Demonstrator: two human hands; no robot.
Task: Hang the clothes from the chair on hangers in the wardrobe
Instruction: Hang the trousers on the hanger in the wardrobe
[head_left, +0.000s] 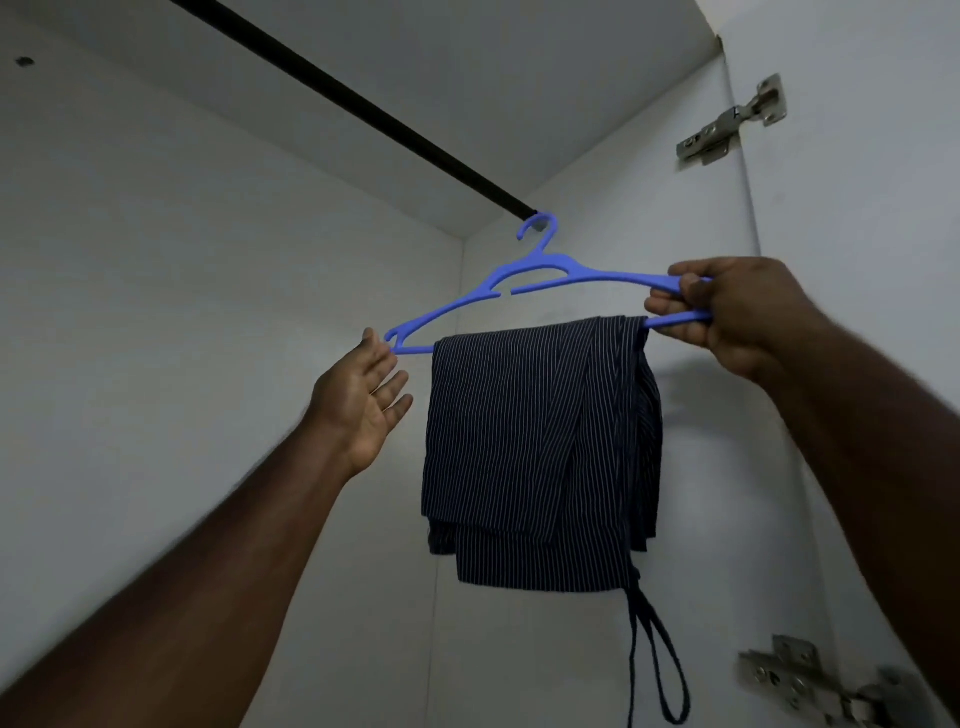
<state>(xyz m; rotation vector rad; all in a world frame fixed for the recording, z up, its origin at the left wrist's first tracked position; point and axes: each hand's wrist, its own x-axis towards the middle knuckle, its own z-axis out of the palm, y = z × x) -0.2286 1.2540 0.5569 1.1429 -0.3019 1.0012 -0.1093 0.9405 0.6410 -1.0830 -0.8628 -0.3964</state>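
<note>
A blue plastic hanger (545, 270) hangs tilted, its hook at the right end of the dark wardrobe rail (343, 98). A folded dark navy pinstriped garment (535, 447) is draped over the hanger's lower bar, and a thin strap loop dangles below it. My right hand (727, 312) grips the hanger's right end, fingers curled round both bars. My left hand (363, 395) is held open with straight fingers, its fingertips at the hanger's left end, holding nothing.
White wardrobe walls surround the rail. The open door on the right carries a metal hinge (732, 124) at the top and another hinge (810, 686) lower down. No other hangers or clothes are in view.
</note>
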